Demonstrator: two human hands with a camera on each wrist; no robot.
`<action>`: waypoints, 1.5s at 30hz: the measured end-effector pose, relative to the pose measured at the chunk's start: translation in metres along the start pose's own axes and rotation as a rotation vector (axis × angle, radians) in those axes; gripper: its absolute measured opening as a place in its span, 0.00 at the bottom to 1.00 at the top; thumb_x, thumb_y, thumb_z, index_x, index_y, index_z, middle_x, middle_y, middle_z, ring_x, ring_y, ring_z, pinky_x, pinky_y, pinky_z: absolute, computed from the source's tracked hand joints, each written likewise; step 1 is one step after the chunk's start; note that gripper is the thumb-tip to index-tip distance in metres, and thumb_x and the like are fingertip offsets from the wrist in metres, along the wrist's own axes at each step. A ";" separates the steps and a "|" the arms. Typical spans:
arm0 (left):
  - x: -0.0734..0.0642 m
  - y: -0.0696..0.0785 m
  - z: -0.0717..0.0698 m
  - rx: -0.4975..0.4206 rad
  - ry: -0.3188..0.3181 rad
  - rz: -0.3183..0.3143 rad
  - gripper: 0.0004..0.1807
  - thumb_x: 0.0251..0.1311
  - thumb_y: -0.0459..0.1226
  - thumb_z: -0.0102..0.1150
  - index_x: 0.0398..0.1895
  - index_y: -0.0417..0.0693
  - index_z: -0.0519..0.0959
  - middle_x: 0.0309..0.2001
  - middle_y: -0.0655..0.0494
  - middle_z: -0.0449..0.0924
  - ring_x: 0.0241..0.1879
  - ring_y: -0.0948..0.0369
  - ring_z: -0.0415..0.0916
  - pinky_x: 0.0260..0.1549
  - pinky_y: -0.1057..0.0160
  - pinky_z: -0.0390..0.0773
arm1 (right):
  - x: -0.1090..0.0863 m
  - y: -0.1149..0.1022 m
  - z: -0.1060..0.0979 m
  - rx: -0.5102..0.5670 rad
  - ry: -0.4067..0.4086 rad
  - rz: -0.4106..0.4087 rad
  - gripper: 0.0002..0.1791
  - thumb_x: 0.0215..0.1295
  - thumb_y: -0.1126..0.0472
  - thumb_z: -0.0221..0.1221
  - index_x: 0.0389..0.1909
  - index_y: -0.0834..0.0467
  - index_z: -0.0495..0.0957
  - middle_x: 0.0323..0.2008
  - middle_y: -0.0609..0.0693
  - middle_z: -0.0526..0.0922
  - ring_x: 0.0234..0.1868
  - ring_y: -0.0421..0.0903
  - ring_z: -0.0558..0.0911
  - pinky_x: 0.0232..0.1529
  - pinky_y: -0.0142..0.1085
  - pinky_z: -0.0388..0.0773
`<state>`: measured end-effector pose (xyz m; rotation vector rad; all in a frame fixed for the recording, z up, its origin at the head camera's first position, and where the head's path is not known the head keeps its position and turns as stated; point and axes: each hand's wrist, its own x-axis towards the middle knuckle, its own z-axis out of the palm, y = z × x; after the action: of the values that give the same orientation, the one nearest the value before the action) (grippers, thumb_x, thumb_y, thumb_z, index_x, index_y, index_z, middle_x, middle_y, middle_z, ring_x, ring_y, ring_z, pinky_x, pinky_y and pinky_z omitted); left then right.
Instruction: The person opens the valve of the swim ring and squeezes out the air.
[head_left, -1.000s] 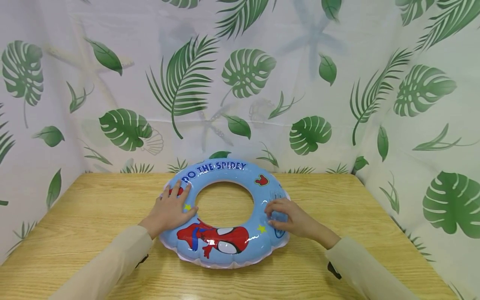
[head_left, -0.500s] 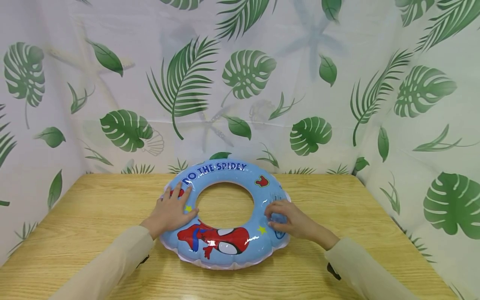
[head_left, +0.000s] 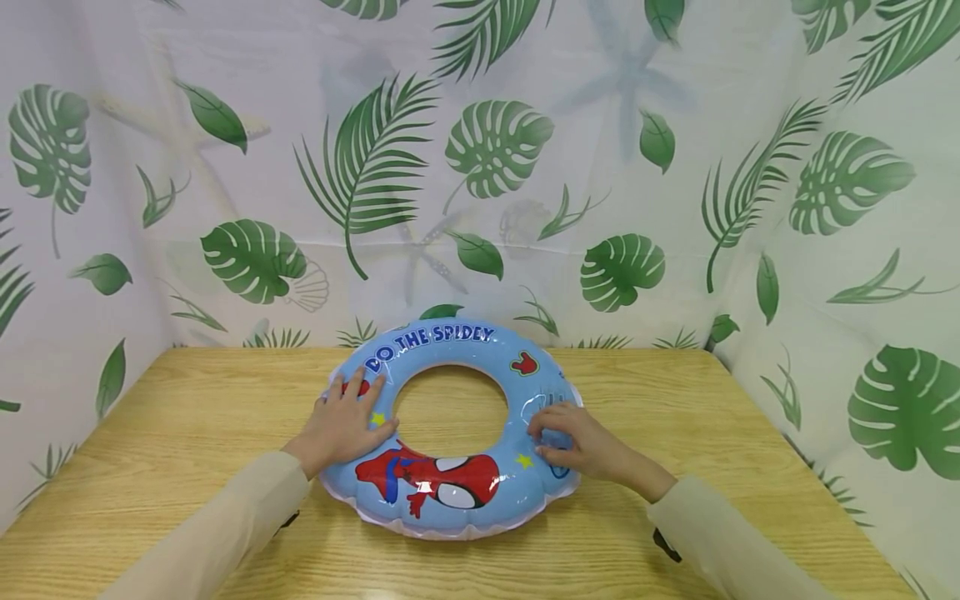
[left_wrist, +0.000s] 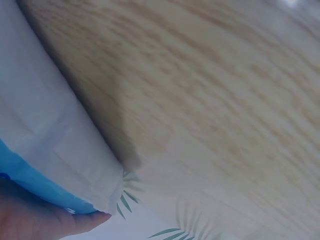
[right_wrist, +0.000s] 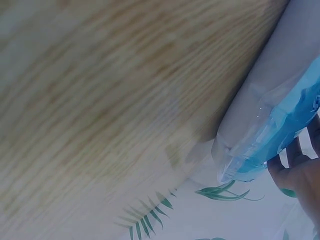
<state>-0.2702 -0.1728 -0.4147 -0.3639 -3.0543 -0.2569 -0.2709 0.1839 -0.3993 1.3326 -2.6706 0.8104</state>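
The inflatable ring (head_left: 450,518) was supported on the tabletop (head_left: 675,400), its left side steadied beneath the left grip (head_left: 347,425), which was laid across it with fingers spread and nothing grasped. Over the opposite side, the right grip (head_left: 573,440) was bent at the fingers, thumb and forefinger near the blue surface; whether anything was pinched there could not be told. Light, broad pressure was judged best on the left, so that the tube was neither dented nor slid, while careful fingertip work was better suited to the right. The tube was apparently made of thin, glossy plastic, pale blue above and whitish below, and its outer seam was puckered. A red masked figure (head_left: 442,479) and dark-blue lettering (head_left: 429,335) were printed on it. The tabletop was streaked with wood grain; the leaf-patterned sheet (head_left: 420,292) behind was faintly creased.
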 end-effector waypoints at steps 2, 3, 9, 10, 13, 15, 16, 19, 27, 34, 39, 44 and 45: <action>0.000 0.000 0.001 0.002 -0.002 0.003 0.42 0.59 0.60 0.43 0.70 0.47 0.52 0.69 0.35 0.47 0.65 0.30 0.46 0.53 0.30 0.57 | 0.000 0.000 0.000 0.000 0.001 -0.008 0.06 0.58 0.63 0.60 0.36 0.54 0.77 0.39 0.45 0.80 0.43 0.43 0.72 0.48 0.42 0.70; 0.000 0.000 0.001 0.000 -0.007 0.003 0.42 0.59 0.60 0.43 0.70 0.47 0.52 0.69 0.35 0.47 0.65 0.30 0.45 0.53 0.30 0.57 | 0.000 0.000 0.001 -0.001 0.003 -0.014 0.06 0.58 0.64 0.60 0.37 0.54 0.77 0.39 0.46 0.80 0.43 0.43 0.72 0.48 0.42 0.70; 0.002 -0.003 0.005 -0.008 -0.021 -0.003 0.42 0.59 0.61 0.41 0.71 0.48 0.51 0.70 0.36 0.46 0.65 0.30 0.44 0.54 0.29 0.55 | 0.000 0.001 0.002 0.005 0.008 -0.026 0.07 0.58 0.64 0.59 0.37 0.54 0.78 0.39 0.46 0.80 0.43 0.43 0.72 0.47 0.42 0.70; 0.003 -0.003 0.005 -0.009 -0.021 -0.003 0.42 0.59 0.61 0.41 0.70 0.47 0.51 0.70 0.36 0.46 0.65 0.30 0.44 0.54 0.29 0.55 | 0.000 0.002 0.003 0.005 0.009 -0.027 0.07 0.58 0.64 0.59 0.37 0.54 0.78 0.39 0.46 0.80 0.43 0.43 0.72 0.47 0.42 0.70; 0.001 -0.001 0.003 -0.012 -0.034 -0.005 0.41 0.59 0.60 0.41 0.70 0.47 0.52 0.70 0.36 0.45 0.65 0.30 0.43 0.55 0.29 0.54 | -0.001 0.003 0.004 0.000 0.013 -0.034 0.07 0.58 0.64 0.59 0.37 0.54 0.78 0.39 0.46 0.80 0.42 0.43 0.72 0.47 0.41 0.70; 0.000 0.000 0.001 -0.013 -0.040 -0.008 0.40 0.60 0.59 0.41 0.70 0.47 0.52 0.70 0.36 0.46 0.65 0.30 0.43 0.55 0.30 0.54 | -0.001 0.004 0.005 -0.001 0.012 -0.032 0.07 0.57 0.64 0.59 0.37 0.54 0.78 0.39 0.45 0.80 0.42 0.42 0.72 0.47 0.41 0.70; 0.000 0.000 0.000 -0.010 -0.040 -0.006 0.40 0.60 0.59 0.41 0.70 0.46 0.53 0.70 0.35 0.46 0.65 0.30 0.44 0.55 0.29 0.54 | -0.001 0.004 0.005 0.000 0.011 -0.030 0.07 0.57 0.64 0.59 0.37 0.54 0.78 0.39 0.45 0.80 0.42 0.41 0.72 0.47 0.41 0.70; 0.000 0.001 0.000 -0.009 -0.045 -0.012 0.40 0.61 0.59 0.41 0.70 0.47 0.52 0.70 0.36 0.46 0.65 0.31 0.44 0.55 0.30 0.53 | -0.001 0.004 0.006 0.001 0.001 -0.020 0.07 0.57 0.64 0.59 0.37 0.53 0.77 0.39 0.44 0.80 0.42 0.41 0.71 0.47 0.40 0.70; 0.001 0.001 0.000 -0.025 -0.062 -0.016 0.40 0.61 0.60 0.40 0.70 0.48 0.52 0.70 0.36 0.45 0.66 0.31 0.43 0.55 0.29 0.52 | 0.000 0.004 0.006 -0.002 -0.009 -0.014 0.06 0.58 0.63 0.59 0.37 0.53 0.78 0.39 0.45 0.80 0.42 0.43 0.71 0.46 0.40 0.69; 0.000 0.002 -0.001 -0.033 -0.077 -0.021 0.40 0.61 0.60 0.40 0.70 0.48 0.52 0.70 0.36 0.44 0.66 0.31 0.41 0.56 0.29 0.51 | 0.001 0.004 0.007 -0.015 -0.006 -0.020 0.06 0.58 0.64 0.59 0.36 0.53 0.77 0.38 0.44 0.80 0.41 0.42 0.71 0.46 0.40 0.69; 0.000 0.002 0.000 -0.033 -0.078 -0.019 0.39 0.61 0.59 0.40 0.70 0.47 0.52 0.70 0.36 0.44 0.66 0.30 0.42 0.56 0.29 0.51 | 0.001 0.004 0.008 -0.025 0.007 -0.053 0.07 0.56 0.65 0.60 0.36 0.55 0.78 0.37 0.45 0.80 0.41 0.42 0.72 0.46 0.40 0.68; -0.001 0.002 -0.001 -0.039 -0.085 -0.019 0.39 0.61 0.59 0.40 0.70 0.48 0.52 0.70 0.36 0.44 0.66 0.30 0.42 0.56 0.29 0.50 | 0.001 0.004 0.009 -0.039 0.000 -0.035 0.07 0.56 0.64 0.60 0.36 0.55 0.78 0.38 0.45 0.80 0.42 0.42 0.72 0.47 0.41 0.68; -0.001 0.002 -0.001 -0.040 -0.087 -0.020 0.39 0.61 0.59 0.40 0.70 0.48 0.52 0.70 0.36 0.44 0.66 0.30 0.41 0.56 0.29 0.49 | 0.001 0.004 0.009 -0.042 -0.002 -0.031 0.07 0.56 0.64 0.60 0.36 0.55 0.78 0.38 0.45 0.80 0.42 0.42 0.72 0.47 0.41 0.68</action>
<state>-0.2691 -0.1714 -0.4133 -0.3566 -3.1439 -0.3111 -0.2724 0.1806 -0.4086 1.3616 -2.6461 0.7459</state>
